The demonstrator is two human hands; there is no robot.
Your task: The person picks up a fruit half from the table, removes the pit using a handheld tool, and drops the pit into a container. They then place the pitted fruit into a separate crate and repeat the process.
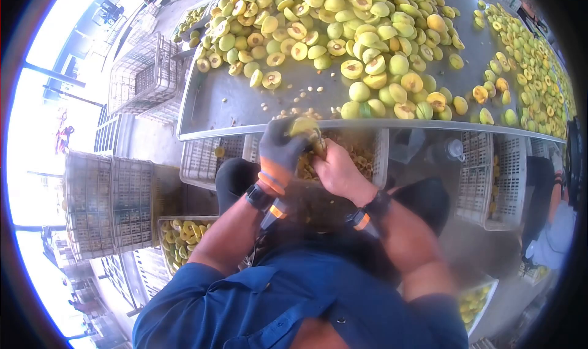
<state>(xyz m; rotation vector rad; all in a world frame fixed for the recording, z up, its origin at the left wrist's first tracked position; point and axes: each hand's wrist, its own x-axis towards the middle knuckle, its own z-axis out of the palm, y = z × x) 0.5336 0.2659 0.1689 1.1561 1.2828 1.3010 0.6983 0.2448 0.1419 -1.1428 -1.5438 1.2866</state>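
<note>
My left hand [280, 150], in a grey and orange glove, is closed around a yellow-green fruit piece [304, 127] at the table's front edge. Close against it on the right, my bare right hand [340, 170] has its fingers curled in; what they hold is hidden. Both hands are over a crate of pits and scraps [361, 150] below the edge. On the metal table [211, 98] lies a large heap of halved green fruit [367, 40], with small loose pits [302, 94] near the front.
Stacked plastic crates [110, 205] stand at the left, with a crate of fruit pieces [182, 239] beside my left arm. Another crate [490, 180] is under the table at right. A second fruit heap [539, 67] and a person's sleeve [554, 236] are at the far right.
</note>
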